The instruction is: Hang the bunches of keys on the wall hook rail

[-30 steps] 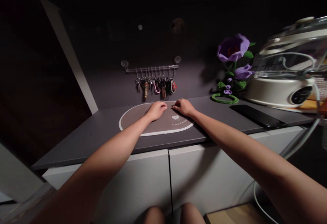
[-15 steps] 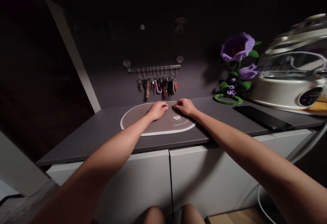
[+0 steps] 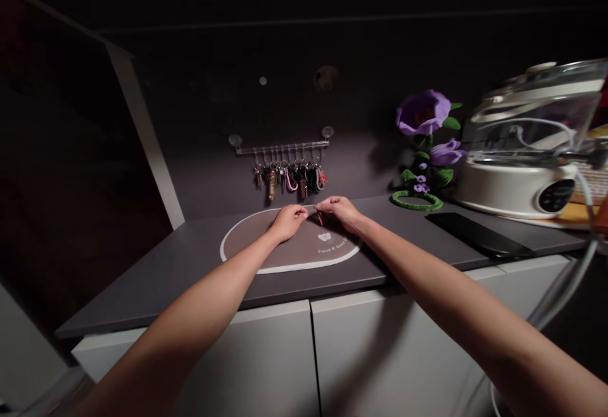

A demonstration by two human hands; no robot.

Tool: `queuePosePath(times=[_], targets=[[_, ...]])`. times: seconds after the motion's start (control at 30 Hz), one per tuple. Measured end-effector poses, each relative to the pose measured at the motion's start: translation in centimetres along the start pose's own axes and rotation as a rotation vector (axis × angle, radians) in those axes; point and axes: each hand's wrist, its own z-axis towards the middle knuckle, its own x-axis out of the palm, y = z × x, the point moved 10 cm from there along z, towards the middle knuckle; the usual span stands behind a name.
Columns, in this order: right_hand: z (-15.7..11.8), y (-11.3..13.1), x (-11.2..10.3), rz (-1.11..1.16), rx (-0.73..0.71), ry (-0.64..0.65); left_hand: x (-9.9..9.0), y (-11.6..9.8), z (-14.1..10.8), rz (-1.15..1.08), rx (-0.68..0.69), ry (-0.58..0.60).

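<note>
The right hand (image 3: 342, 209) pinches a small reddish item (image 3: 320, 218) above the mat (image 3: 247, 233), toward the back edge of the bench (image 3: 190, 258). Nearby, the left hand (image 3: 287, 221) curls, its grip unclear.

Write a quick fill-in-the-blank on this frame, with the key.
The right hand holds a small red item over the white-rimmed ____.
Hanging from the clear wall rail are several ____.
The biggest flower has petals coloured ____.

Missing: mat; keys; purple.
</note>
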Motion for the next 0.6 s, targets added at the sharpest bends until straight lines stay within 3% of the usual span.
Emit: queuePosePath(times=[0.3,0.47,0.6], targets=[[0.8,1.1,-2.0,0.329,-0.038,-0.115,0.1,1.0,0.2,-0.117,-0.054,-0.041],[1.8,3.8,-3.0,0.37,-0.091,-0.087,0.3,1.7,0.2,-0.16,-0.091,-0.049],[3.6,5.4,-4.8,0.434,-0.04,-0.227,0.3,2.0,0.3,-0.171,-0.098,-0.054]])
